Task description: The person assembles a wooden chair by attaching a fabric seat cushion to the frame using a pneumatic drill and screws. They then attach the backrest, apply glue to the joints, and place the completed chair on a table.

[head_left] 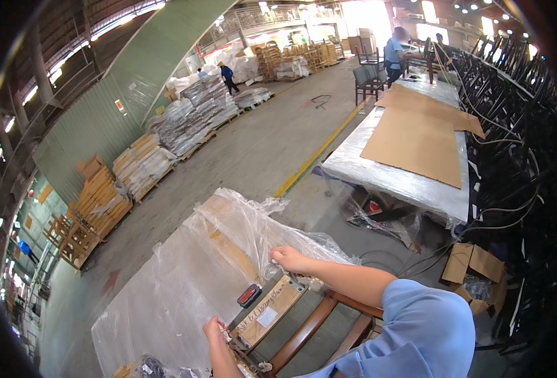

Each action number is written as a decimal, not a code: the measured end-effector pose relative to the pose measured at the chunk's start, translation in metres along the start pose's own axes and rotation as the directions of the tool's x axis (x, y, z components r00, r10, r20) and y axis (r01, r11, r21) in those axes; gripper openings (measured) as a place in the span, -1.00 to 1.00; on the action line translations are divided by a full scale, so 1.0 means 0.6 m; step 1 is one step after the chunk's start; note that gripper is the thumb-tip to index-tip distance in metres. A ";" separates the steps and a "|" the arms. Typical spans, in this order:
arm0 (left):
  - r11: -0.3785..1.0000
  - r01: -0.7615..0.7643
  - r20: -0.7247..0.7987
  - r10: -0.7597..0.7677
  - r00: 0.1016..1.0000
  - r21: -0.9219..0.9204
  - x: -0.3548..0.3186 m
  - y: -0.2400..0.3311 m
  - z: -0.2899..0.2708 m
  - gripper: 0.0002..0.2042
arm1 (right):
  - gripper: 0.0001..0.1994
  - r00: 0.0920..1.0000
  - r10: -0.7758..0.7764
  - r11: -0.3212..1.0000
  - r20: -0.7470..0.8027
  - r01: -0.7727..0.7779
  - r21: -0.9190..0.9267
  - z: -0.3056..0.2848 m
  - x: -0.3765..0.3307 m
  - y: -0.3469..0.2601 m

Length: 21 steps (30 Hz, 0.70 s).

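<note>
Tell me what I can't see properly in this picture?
All in the head view:
What the right hand grips: hidden by its own fingers.
Brown wooden frame: partly covered by the blue sleeve.
Left forearm: cut off by the lower edge.
Things inside the cardboard box: obscured by clear plastic.
Distant person in dark blue: too small for detail.

We record wrinkled, glossy clear plastic film (pixel 165 290); a matt, pale wood board (pixel 281 302) bearing a paper label (pixel 267 317); glossy brown wood rails (pixel 305 334); matt cardboard (pixel 411 142) on a shiny, plastic-wrapped tabletop (pixel 379 173); and matt floor (pixel 278 138).
</note>
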<state>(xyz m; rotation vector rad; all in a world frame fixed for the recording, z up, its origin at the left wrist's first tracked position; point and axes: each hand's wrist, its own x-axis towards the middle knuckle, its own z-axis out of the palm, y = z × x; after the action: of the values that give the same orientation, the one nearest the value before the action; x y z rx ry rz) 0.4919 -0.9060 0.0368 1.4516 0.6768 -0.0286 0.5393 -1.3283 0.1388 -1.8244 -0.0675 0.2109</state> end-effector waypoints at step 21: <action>0.991 -0.103 0.178 0.087 0.980 0.083 -0.346 -0.102 -0.156 -0.33 | -0.28 0.914 0.404 0.754 0.030 -0.315 -0.576 -0.104 -0.274 0.196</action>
<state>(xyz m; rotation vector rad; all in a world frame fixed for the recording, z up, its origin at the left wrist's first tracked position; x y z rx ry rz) 0.2593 -0.9081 0.0759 1.5480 0.4672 -0.1125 0.3817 -1.4445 0.0590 -2.4047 0.1360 0.6683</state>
